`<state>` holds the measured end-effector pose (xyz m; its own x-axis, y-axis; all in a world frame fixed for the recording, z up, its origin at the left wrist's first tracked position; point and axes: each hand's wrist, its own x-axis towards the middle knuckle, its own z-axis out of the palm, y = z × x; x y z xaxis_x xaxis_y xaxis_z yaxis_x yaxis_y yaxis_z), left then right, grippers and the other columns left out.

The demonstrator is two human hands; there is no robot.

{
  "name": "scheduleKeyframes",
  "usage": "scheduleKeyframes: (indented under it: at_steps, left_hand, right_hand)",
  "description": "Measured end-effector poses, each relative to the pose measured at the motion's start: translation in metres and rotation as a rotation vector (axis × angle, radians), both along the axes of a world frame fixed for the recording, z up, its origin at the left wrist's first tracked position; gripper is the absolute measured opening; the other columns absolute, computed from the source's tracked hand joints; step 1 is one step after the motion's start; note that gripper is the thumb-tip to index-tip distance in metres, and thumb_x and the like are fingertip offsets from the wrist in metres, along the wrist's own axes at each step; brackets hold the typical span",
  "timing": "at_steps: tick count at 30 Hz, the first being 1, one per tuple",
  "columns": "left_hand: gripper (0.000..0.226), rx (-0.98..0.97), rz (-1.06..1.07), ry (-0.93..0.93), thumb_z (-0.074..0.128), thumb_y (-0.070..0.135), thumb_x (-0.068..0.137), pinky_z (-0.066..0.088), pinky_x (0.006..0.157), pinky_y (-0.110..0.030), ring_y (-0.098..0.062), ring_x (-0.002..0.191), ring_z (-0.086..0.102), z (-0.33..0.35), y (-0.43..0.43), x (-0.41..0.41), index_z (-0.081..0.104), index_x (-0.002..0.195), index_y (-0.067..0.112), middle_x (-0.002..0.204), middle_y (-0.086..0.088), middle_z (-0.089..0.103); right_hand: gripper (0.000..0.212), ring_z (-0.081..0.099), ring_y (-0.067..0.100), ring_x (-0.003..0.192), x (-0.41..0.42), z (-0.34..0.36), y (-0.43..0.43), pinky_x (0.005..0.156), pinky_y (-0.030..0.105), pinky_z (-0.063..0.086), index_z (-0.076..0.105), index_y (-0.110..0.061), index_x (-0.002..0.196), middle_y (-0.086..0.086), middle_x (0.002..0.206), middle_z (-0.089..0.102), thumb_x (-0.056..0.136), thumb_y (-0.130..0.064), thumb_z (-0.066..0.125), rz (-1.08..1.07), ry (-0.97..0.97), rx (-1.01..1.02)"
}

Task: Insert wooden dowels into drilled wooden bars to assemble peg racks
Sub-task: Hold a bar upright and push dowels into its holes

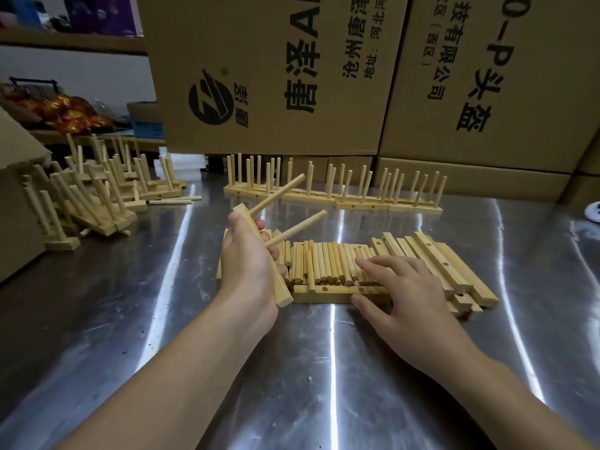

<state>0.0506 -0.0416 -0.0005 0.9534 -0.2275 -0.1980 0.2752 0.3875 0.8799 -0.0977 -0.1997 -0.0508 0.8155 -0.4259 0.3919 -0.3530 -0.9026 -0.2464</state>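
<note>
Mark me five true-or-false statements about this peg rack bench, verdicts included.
1. The left hand grips a bar with two dowels fitted in it. True.
2. The right hand holds a hammer. False: it holds no tool; its fingers are spread over the loose dowels.
3. Finished racks stand in a row in front of the cardboard boxes. True.
4. The table is bare wood. False: it is shiny metal.
5. The held bar lies flat on the table. False: it is raised and tilted in the left hand.
</note>
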Motion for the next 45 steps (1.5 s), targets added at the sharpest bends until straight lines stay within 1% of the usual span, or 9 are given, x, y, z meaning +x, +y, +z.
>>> scheduleKeyframes:
  at_steps: [4,11,19,26,29,31,37,42,45]
  left_hand:
    - [0.049,0.001,-0.011,0.001,0.035,0.059,0.111,0.043,0.04,-0.021,-0.012,0.064,0.052,-0.001,-0.002,0.0,0.066,0.107,0.02,0.091,-0.003,0.058]
    - [0.048,-0.002,-0.044,0.021,0.037,0.058,0.111,0.041,0.04,-0.02,-0.009,0.059,0.049,-0.001,-0.001,-0.001,0.067,0.103,0.021,0.081,0.001,0.055]
    - [0.048,0.007,-0.062,0.029,0.038,0.058,0.111,0.041,0.04,-0.021,-0.01,0.06,0.049,-0.002,0.0,0.001,0.067,0.102,0.021,0.08,0.0,0.055]
    - [0.048,-0.001,-0.06,0.028,0.038,0.058,0.111,0.041,0.039,-0.02,-0.01,0.06,0.05,-0.001,0.0,0.003,0.067,0.102,0.02,0.082,-0.001,0.055]
    - [0.049,0.007,-0.042,0.023,0.038,0.058,0.111,0.041,0.038,-0.02,-0.011,0.06,0.05,-0.002,-0.001,0.005,0.067,0.102,0.02,0.083,-0.001,0.056]
    - [0.049,0.013,-0.038,0.023,0.038,0.059,0.111,0.04,0.038,-0.02,-0.011,0.059,0.049,-0.003,-0.002,0.006,0.067,0.102,0.02,0.082,-0.001,0.056]
    - [0.048,0.018,-0.03,0.01,0.039,0.057,0.111,0.04,0.038,-0.02,-0.011,0.059,0.049,-0.007,-0.003,0.007,0.067,0.101,0.02,0.081,-0.001,0.055]
    - [0.046,0.013,-0.025,0.009,0.042,0.056,0.11,0.04,0.038,-0.021,-0.01,0.056,0.05,-0.007,-0.003,0.008,0.068,0.1,0.019,0.08,-0.001,0.056]
    - [0.047,0.021,-0.021,0.004,0.041,0.057,0.11,0.041,0.039,-0.021,-0.011,0.058,0.051,-0.008,-0.002,0.008,0.069,0.101,0.02,0.083,-0.002,0.058]
  right_hand:
    - [0.054,0.025,0.005,0.141,0.0,-0.001,-0.004,0.109,0.036,0.027,0.054,-0.045,0.151,-0.023,0.151,0.046,0.099,-0.057,0.059,-0.011,0.037,-0.049]
    - [0.038,0.04,0.009,0.136,0.0,0.001,-0.007,0.102,0.031,0.025,0.072,-0.042,0.13,-0.021,0.137,0.058,0.093,-0.042,0.078,0.007,-0.03,-0.043]
    - [0.046,0.031,-0.002,0.142,0.002,-0.004,-0.009,0.104,0.023,0.013,0.055,-0.042,0.148,-0.027,0.146,0.05,0.105,-0.053,0.042,0.051,-0.025,-0.015]
    - [0.047,0.03,-0.004,0.143,0.007,0.002,0.011,0.111,0.021,0.015,0.05,-0.05,0.148,-0.031,0.143,0.047,0.102,-0.055,0.044,0.187,-0.063,-0.018]
    - [0.049,0.025,0.004,0.151,0.01,-0.001,0.025,0.114,0.03,0.016,0.035,-0.061,0.153,-0.027,0.151,0.043,0.104,-0.055,0.042,0.292,0.041,-0.116]
    - [0.046,0.027,0.009,0.151,0.011,-0.003,0.027,0.114,0.034,0.018,0.038,-0.061,0.152,-0.023,0.152,0.046,0.107,-0.053,0.046,0.316,0.071,-0.169]
    - [0.032,0.051,0.012,0.13,0.015,-0.001,0.029,0.103,0.031,0.028,0.069,-0.042,0.132,-0.018,0.127,0.065,0.102,-0.034,0.064,0.344,-0.038,-0.251]
    - [0.023,0.06,0.013,0.109,0.015,0.002,0.031,0.09,0.036,0.044,0.077,-0.033,0.117,-0.016,0.109,0.07,0.096,-0.028,0.071,0.341,-0.119,-0.287]
    - [0.021,0.059,0.014,0.101,0.015,0.003,0.03,0.085,0.032,0.043,0.076,-0.033,0.115,-0.015,0.103,0.069,0.095,-0.03,0.069,0.334,-0.137,-0.296]
